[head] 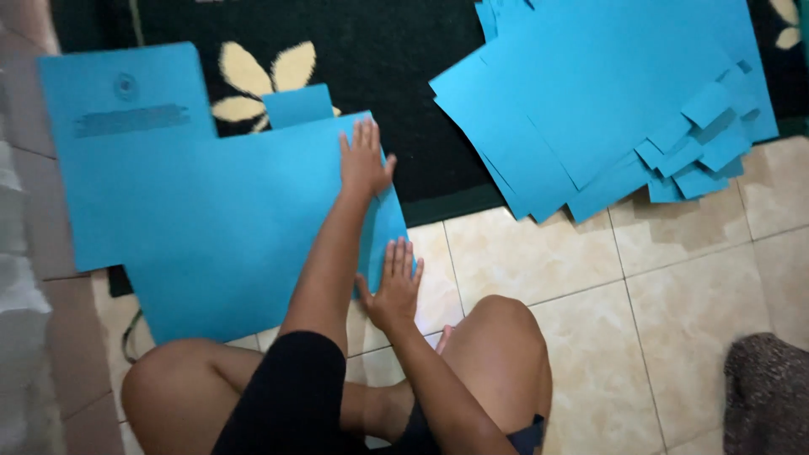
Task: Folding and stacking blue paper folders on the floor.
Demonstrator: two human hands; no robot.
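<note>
The big blue card sheet (211, 227) lies flat on the floor in front of the seated person, its upper part on the dark rug (404, 76) and its lower edge on the cream tiles (674, 295). It has a stepped outline with a small tab sticking up at the top, and faint grey print near its upper left corner. Both hands rest on its right edge. The left hand (364, 160) is flat and open, fingers together and pointing away, palm pressing on the sheet near the upper right corner. The right hand (394, 282) is also spread flat, fingers straight, pressing on the lower right corner where the card meets the tile. Neither hand grasps anything; they only press down.

To the right, well apart from the hands, a fanned pile of the same blue sheets (607, 93) lies half on the rug and half on the tiles. There are many, overlapping too closely to count; at least six small tabs poke out at its right side.

The rug shows a cream petal pattern (261, 80) just above the single sheet. The person's bare knees (497, 329) sit close under the hands, in dark shorts. A grey fuzzy thing (767, 392) shows at the lower right corner; I cannot tell what it is.
</note>
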